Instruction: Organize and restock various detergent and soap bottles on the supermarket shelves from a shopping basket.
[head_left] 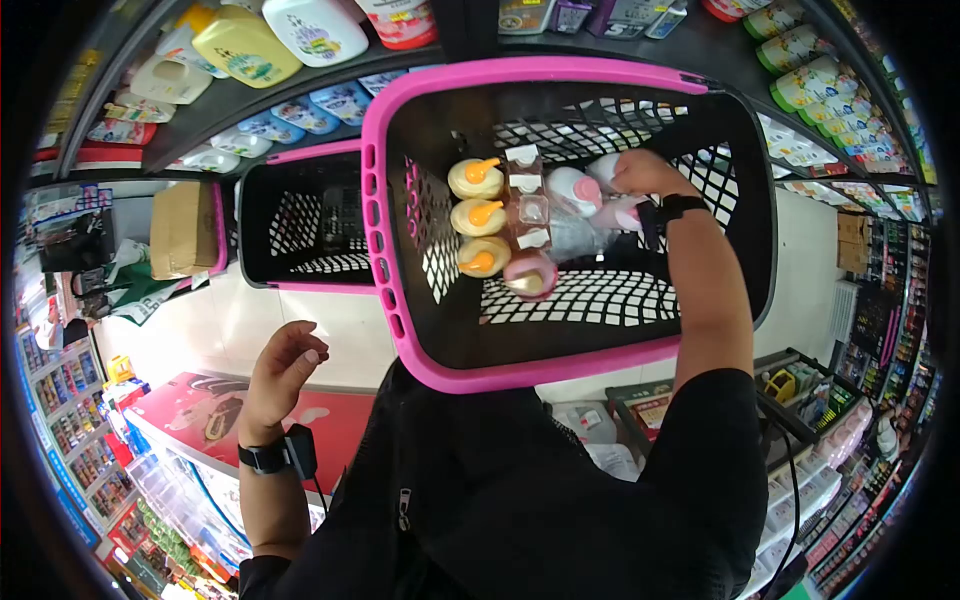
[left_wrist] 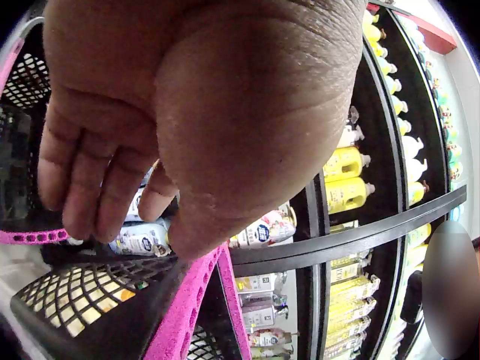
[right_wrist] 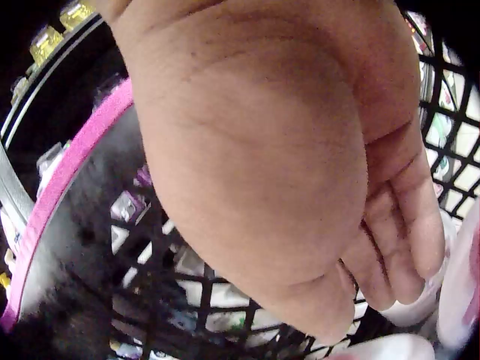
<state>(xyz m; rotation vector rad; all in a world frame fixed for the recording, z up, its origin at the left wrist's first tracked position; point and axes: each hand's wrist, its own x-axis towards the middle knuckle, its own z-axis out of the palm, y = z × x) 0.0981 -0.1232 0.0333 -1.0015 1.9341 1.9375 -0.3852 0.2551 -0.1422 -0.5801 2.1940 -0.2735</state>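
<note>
My right hand [head_left: 640, 172] reaches down into a large black basket with a pink rim [head_left: 372, 190]. Its fingertips are right at a white bottle [head_left: 603, 168], and the palm shows bare in the right wrist view. Beside it stand a white bottle with a pink cap [head_left: 575, 190] and a pink-and-white bottle [head_left: 622, 214]. To their left are clear packages [head_left: 527, 182], a bottle in a pink wrapper [head_left: 530, 277] and three cream bottles with orange pumps [head_left: 475, 180]. Outside the basket, my left hand [head_left: 284, 372] hangs with loosely bent fingers and holds nothing.
A second black basket [head_left: 300, 215] stands behind, to the left, near a cardboard box [head_left: 184, 230]. Shelves with bottles, including a yellow jug [head_left: 245, 45], run along the front. A red-topped display [head_left: 190, 405] lies at the left, and a tray of goods [head_left: 815, 395] at the right.
</note>
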